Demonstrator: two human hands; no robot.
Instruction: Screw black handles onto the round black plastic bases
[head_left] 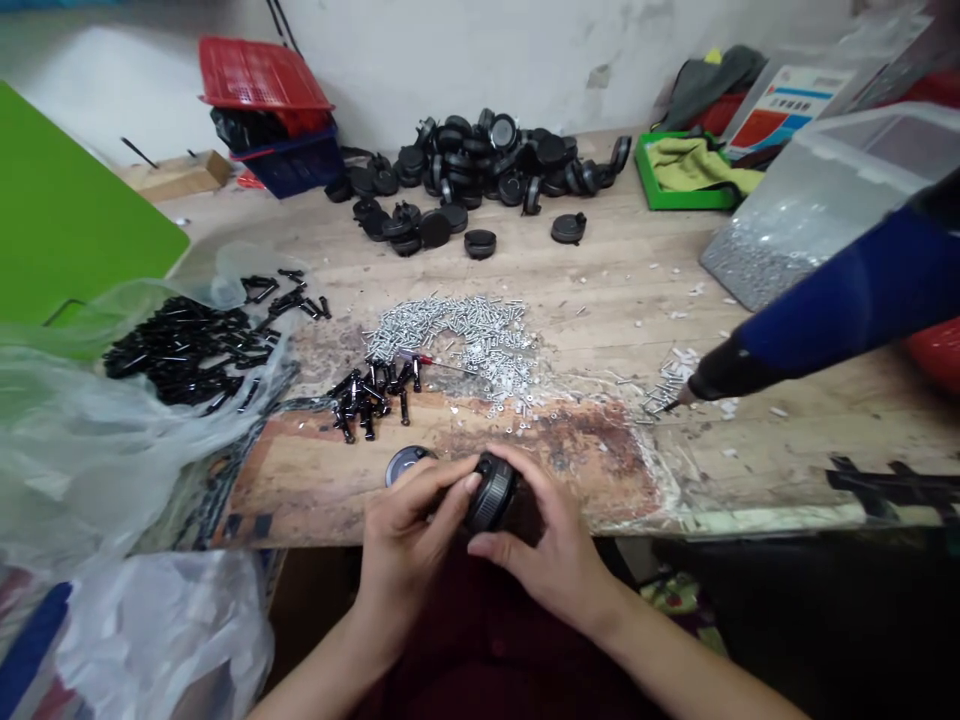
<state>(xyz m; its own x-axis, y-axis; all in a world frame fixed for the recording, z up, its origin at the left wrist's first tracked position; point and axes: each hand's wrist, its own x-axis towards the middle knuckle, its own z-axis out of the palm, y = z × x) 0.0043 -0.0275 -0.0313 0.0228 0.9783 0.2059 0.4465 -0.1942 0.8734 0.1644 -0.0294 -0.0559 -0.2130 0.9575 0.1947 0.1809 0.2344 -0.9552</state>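
At the near edge of the wooden workbench (585, 290), my left hand (409, 535) and my right hand (551, 545) both grip one round black caster wheel (491, 492), fingers curled round its rim. A round black disc (403, 466) lies flat just left of the wheel, by my left fingers. Beyond my hands lie a small cluster of black bolts (371, 392) and a spread of small silver screws (465, 335).
A heap of black caster wheels (480, 170) sits at the back. A clear plastic bag (112, 430) with black parts (187, 345) lies left. A blue-bodied power screwdriver (825, 310) hangs at right. Also there: red basket (259, 75), green tray (682, 170), clear tub (817, 200).
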